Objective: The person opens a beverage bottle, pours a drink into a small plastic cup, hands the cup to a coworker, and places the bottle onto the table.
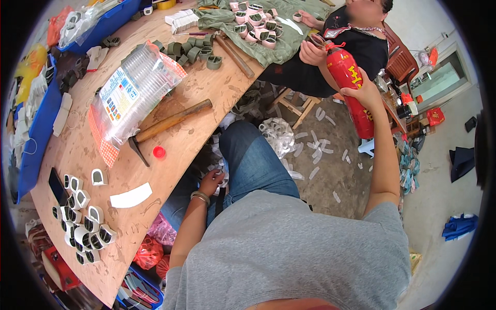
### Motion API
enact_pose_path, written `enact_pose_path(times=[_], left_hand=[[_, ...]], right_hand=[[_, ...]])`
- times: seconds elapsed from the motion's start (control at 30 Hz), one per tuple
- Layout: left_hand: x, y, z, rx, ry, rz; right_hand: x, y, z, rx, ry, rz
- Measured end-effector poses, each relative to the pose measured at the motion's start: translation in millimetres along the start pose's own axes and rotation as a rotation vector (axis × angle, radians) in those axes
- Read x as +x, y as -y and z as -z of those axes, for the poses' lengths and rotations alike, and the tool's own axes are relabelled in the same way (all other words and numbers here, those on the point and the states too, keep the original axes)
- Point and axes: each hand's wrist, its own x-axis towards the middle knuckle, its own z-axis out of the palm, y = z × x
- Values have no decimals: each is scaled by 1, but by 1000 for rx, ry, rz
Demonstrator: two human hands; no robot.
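Note:
My right hand [366,94] is wrapped round a large red bottle [343,67] with yellow markings, raised to the right of the table and tilted. Close to the bottle's neck is another person's hand [312,53], holding something small with a rim that I cannot make out. That person's other hand [308,19] has a small pink ring-shaped piece [297,16]. Down by my thigh rests my left hand [211,182], its fingers loosely apart with nothing seen in them. A red bottle cap [159,152] lies on the table.
On the wooden table [175,150] are a hammer [173,121], a bag of clear plastic cups [134,90], white ring-shaped pieces [82,227], green pieces [191,51] and a phone [57,186]. Blue bins [36,139] line its left side. White scraps [320,147] litter the floor.

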Motion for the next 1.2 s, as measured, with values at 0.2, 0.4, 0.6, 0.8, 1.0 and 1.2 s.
enact_pose_path(times=[0.2, 0.4, 0.6, 0.8, 1.0, 1.2], left_hand=[[3, 3, 1, 15, 8, 14], [6, 8, 3, 19, 5, 12], [-2, 1, 1, -10, -24, 26], [-6, 9, 1, 47, -63, 24], [-8, -4, -2, 115, -61, 22], [-15, -9, -2, 134, -116, 20]], right_hand=[[1, 1, -4, 23, 0, -12], [-1, -7, -21, 158, -62, -37], [-15, -4, -52, 354, -247, -37], [-31, 31, -82, 977, -293, 87], [-29, 94, -111, 1286, -272, 223], [-11, 193, -137, 1619, -283, 414]])
